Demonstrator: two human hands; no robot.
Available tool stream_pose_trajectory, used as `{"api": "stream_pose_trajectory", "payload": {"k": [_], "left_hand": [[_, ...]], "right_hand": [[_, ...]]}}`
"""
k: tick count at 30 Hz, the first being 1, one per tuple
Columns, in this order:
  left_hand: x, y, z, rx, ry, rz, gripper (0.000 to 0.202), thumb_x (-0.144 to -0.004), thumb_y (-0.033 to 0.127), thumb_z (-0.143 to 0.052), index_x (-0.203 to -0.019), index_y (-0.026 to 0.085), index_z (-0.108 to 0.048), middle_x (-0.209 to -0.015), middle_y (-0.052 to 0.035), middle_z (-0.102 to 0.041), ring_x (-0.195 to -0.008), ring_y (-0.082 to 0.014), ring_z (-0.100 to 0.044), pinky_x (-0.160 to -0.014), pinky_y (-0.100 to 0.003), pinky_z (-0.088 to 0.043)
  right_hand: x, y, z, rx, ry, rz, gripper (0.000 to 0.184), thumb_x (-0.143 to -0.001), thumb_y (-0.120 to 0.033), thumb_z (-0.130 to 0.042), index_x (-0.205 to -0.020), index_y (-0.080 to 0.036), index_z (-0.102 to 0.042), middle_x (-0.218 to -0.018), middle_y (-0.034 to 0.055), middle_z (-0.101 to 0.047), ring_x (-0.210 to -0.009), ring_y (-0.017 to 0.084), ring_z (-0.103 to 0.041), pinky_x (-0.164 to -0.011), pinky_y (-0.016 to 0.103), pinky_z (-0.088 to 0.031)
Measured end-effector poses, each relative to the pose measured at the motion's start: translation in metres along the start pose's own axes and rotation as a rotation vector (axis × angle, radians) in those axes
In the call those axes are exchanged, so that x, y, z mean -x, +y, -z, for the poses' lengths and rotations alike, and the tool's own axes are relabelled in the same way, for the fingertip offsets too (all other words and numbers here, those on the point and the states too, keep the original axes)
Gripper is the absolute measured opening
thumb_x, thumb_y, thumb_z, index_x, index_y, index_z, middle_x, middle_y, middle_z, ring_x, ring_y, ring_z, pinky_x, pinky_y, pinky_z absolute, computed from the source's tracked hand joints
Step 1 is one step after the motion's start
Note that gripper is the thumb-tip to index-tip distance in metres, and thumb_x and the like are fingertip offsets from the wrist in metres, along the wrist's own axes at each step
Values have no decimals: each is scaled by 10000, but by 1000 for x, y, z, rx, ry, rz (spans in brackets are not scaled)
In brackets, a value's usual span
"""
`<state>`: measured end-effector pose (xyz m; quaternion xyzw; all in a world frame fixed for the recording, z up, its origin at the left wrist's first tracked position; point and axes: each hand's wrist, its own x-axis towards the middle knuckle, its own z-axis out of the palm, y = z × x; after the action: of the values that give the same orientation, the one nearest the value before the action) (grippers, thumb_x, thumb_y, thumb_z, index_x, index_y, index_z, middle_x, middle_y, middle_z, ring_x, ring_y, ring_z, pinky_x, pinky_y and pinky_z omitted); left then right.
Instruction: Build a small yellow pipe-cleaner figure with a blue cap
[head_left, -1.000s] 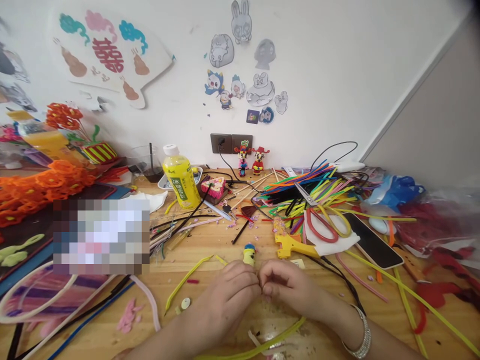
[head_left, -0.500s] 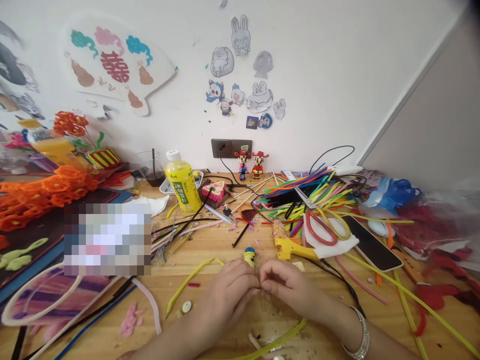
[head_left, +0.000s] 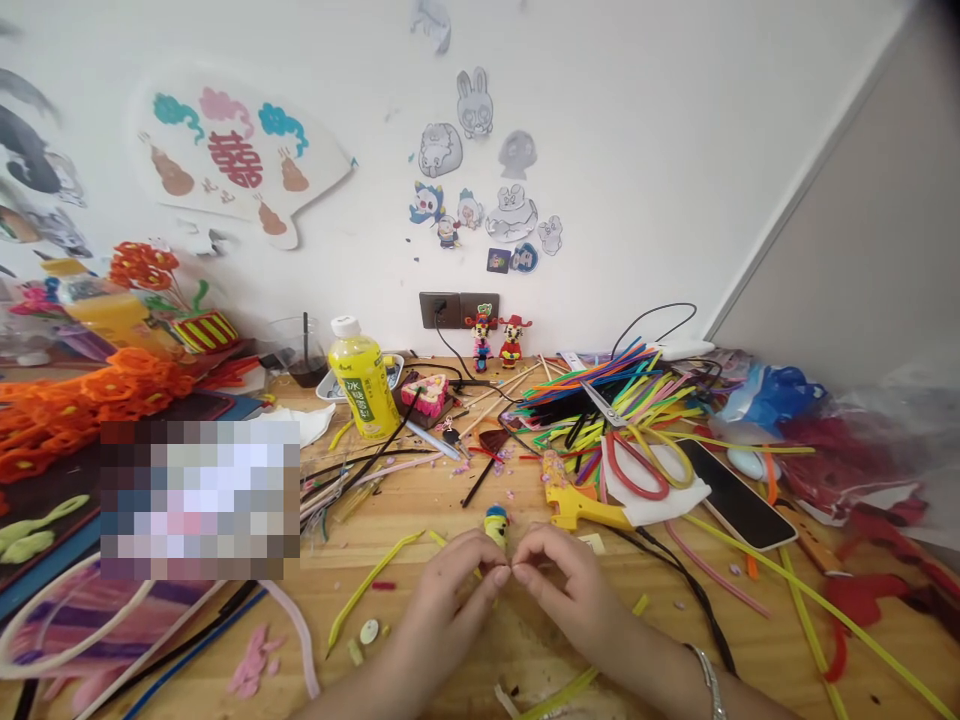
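Note:
My left hand (head_left: 459, 582) and my right hand (head_left: 559, 578) meet at their fingertips low in the middle of the head view. Both are closed in a pinch, thumbs against forefingers; whatever is between them is too small or hidden to name. Just beyond the fingers stands a small yellow figure (head_left: 496, 527) with a blue top, its lower part covered by my left hand. Under my right forearm a yellow pipe cleaner (head_left: 574, 690) lies on the wooden table (head_left: 420, 650). Another bent yellow pipe cleaner (head_left: 367, 588) lies left of my left hand.
A yellow glue gun (head_left: 581, 503) lies beyond my right hand, near red-handled scissors (head_left: 634, 470) on a heap of pipe cleaners (head_left: 555, 400). To the right is a phone (head_left: 739, 495). A yellow drink bottle (head_left: 364, 385) stands back left. Pink scraps (head_left: 255, 665) lie front left.
The camera view has tilted up slightly. My fingers have shifted: both thumbs now show more plainly and the hands meet only at the fingertips.

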<state>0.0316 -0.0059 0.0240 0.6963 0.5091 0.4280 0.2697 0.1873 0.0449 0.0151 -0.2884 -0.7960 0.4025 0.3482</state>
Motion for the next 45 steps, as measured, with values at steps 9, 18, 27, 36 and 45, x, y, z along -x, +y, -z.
{"api": "stream_pose_trajectory", "payload": {"k": [9,18,27,36,45], "left_hand": [[4,1,-3,-150,7,15,199,-884,205,-387,-703,195,-470,-690,-9,-539,-650,-146,-530,-609,-237,-443],[7,-4,-7,-270,51,-47,160,-872,163,-392,-745,207,-480,-723,-22,-565,-668,-166,-547,-617,-263,-467],[1,-1,-5,-175,28,70,167,-875,204,-386,-740,201,-484,-718,-25,-582,-659,-169,-561,-605,-273,-472],[2,1,-5,-156,-24,100,189,-889,214,-361,-747,196,-485,-740,-32,-577,-692,-171,-562,-629,-274,-459],[0,-8,-1,-153,109,115,212,-862,262,-397,-682,202,-490,-665,-10,-552,-632,-170,-543,-599,-258,-430]], "right_hand": [[3,1,-5,249,8,147,160,-885,-229,-423,-776,-194,-534,-720,19,-560,-669,149,-507,-607,253,-386],[1,5,-12,127,62,11,119,-858,-181,-446,-765,-196,-519,-726,4,-556,-670,141,-511,-607,245,-404],[0,5,-8,100,56,28,117,-834,-139,-462,-883,-199,-550,-849,28,-604,-777,157,-551,-693,266,-425],[0,9,-12,199,83,77,102,-832,-133,-473,-771,-201,-520,-742,2,-574,-692,144,-527,-629,238,-409],[-30,28,69,788,251,-213,198,-837,-257,-465,-1001,-162,-523,-982,116,-598,-917,255,-547,-812,363,-412]]}}
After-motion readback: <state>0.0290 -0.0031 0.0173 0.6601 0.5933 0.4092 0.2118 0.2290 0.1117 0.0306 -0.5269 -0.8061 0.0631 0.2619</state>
